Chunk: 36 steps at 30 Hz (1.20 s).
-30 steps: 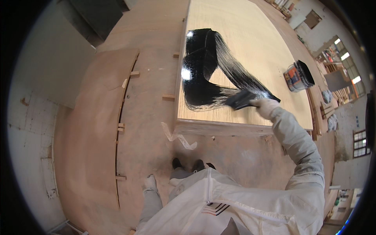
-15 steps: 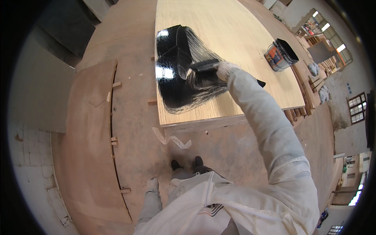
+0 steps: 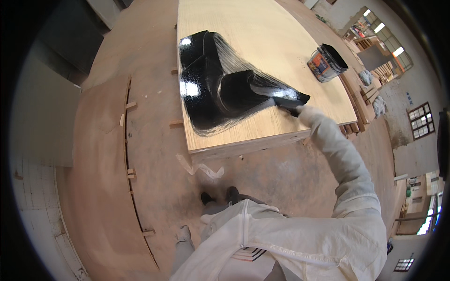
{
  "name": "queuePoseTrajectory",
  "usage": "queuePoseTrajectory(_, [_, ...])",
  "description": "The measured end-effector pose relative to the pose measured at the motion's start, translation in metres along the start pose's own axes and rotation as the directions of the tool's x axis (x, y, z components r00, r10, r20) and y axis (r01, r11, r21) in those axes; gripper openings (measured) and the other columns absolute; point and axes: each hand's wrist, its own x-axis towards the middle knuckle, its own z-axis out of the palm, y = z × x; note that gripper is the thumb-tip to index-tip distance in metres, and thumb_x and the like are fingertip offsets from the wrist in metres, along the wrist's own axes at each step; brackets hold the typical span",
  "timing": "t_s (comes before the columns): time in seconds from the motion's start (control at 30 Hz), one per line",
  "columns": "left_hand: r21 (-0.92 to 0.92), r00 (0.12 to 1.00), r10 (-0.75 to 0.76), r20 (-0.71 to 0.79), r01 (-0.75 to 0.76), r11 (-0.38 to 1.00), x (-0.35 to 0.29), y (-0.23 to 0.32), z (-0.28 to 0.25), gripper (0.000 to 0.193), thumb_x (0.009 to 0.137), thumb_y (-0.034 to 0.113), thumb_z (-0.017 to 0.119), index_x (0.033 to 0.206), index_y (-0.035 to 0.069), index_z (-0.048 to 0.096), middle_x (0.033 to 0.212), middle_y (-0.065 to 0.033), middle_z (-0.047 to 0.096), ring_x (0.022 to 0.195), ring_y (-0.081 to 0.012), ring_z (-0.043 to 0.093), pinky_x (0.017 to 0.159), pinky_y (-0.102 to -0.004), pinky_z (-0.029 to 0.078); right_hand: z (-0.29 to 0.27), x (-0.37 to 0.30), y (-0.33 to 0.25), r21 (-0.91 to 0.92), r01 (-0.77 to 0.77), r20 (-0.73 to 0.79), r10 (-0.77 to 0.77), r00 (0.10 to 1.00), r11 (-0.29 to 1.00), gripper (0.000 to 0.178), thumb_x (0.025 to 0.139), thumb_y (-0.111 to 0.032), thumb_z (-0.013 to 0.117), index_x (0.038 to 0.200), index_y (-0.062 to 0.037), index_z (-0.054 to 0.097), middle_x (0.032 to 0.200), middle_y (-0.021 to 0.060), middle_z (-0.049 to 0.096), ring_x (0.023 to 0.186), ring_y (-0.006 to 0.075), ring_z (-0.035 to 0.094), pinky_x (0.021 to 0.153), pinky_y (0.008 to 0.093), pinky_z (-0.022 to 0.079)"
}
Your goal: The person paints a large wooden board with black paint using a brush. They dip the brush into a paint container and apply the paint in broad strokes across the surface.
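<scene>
A wide, flat black spreader (image 3: 287, 106) is gripped in my right hand (image 3: 308, 115), which wears a pale glove. Its edge rests on the near right part of a glossy black coating (image 3: 234, 91), spread over a light wood-grain panel (image 3: 255, 37). The coat is thick and shiny at the left, thin and streaky along its upper edge. Low beside my leg hangs my left hand (image 3: 183, 233), also gloved and away from the panel; its fingers are too small to make out. An open bucket (image 3: 326, 63) with a dark inside stands on the panel's right side.
Under the panel, a stack of boards (image 3: 349, 129) shows at the right. A large brown sheet (image 3: 96, 187) lies on wooden blocks to the left. Between them a torn pale strip (image 3: 206, 171) is on the floor near my feet. Grey panels (image 3: 44, 103) stand at the far left.
My right hand has drawn the spreader rightward and nearer, across the coating to its right end. The streaky middle is now smoother and blacker. The view has shifted slightly; my left hand still hangs low.
</scene>
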Motion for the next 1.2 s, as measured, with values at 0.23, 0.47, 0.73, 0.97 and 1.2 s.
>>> queuePoseTrajectory(0.23, [0.182, 0.954, 0.141, -0.263, -0.094, 0.979, 0.034, 0.037, 0.002, 0.032, 0.099, 0.028, 0.058, 0.107, 0.002, 0.075, 0.094, -0.0168, 0.07, 0.086, -0.0273, 0.065, 0.075, -0.0427, 0.05, -0.003, -0.065, -0.026, -0.044, 0.045, 0.013, -0.045, 0.999, 0.998, 0.043, 0.108, -0.029, 0.048, 0.145, -0.0146, 0.062, 0.134, 0.0159, 0.073, 0.125, 0.035, 0.069, 0.108, 0.0468, 0.053])
queuePoseTrajectory(0.47, [-0.113, 0.618, 0.672, -0.409, -0.765, 0.634, -0.051, 0.291, 0.027, 0.032, 0.108, 0.01, 0.055, 0.132, -0.008, 0.067, 0.129, -0.0179, 0.072, 0.118, -0.0262, 0.067, 0.107, -0.037, 0.051, -0.003, -0.119, -0.098, -0.069, 0.287, 0.042, -0.285, 0.958, 0.955, 0.043, 0.112, -0.034, 0.039, 0.14, -0.0137, 0.065, 0.129, 0.0194, 0.074, 0.121, 0.0378, 0.071, 0.101, 0.0492, 0.056])
queuePoseTrajectory(0.73, [-0.355, 0.523, 0.728, -0.443, -0.848, 0.393, -0.154, 0.458, 0.104, 0.033, 0.11, 0.012, 0.051, 0.131, -0.008, 0.065, 0.125, -0.0143, 0.07, 0.113, -0.0232, 0.065, 0.103, -0.0365, 0.052, -0.044, 0.026, -0.08, -0.165, 0.342, -0.061, -0.356, 0.932, 0.925, 0.042, 0.101, -0.024, 0.053, 0.14, -0.0167, 0.067, 0.117, 0.0165, 0.077, 0.112, 0.0376, 0.072, 0.096, 0.0458, 0.057])
queuePoseTrajectory(0.97, [-0.475, 0.624, 0.576, -0.528, -0.779, 0.409, -0.142, 0.472, 0.127, 0.036, 0.111, 0.018, 0.046, 0.123, -0.008, 0.067, 0.117, -0.0125, 0.071, 0.106, -0.0224, 0.067, 0.097, -0.0369, 0.055, -0.125, 0.294, -0.13, -0.003, 0.241, -0.158, -0.238, 0.958, 0.971, 0.027, 0.096, -0.018, 0.064, 0.118, -0.008, 0.077, 0.122, 0.0148, 0.078, 0.121, 0.0286, 0.073, 0.1, 0.0402, 0.058])
queuePoseTrajectory(1.2, [-0.422, 0.605, 0.435, -0.667, -0.788, 0.449, -0.153, 0.463, 0.122, 0.036, 0.112, 0.019, 0.046, 0.121, -0.008, 0.068, 0.114, -0.0149, 0.071, 0.104, -0.0242, 0.068, 0.095, -0.0382, 0.056, -0.162, 0.283, -0.201, -0.047, 0.379, 0.052, -0.376, 0.925, 0.924, 0.039, 0.106, -0.018, 0.051, 0.143, -0.0224, 0.062, 0.108, 0.0128, 0.077, 0.098, 0.0278, 0.076, 0.085, 0.0415, 0.061])
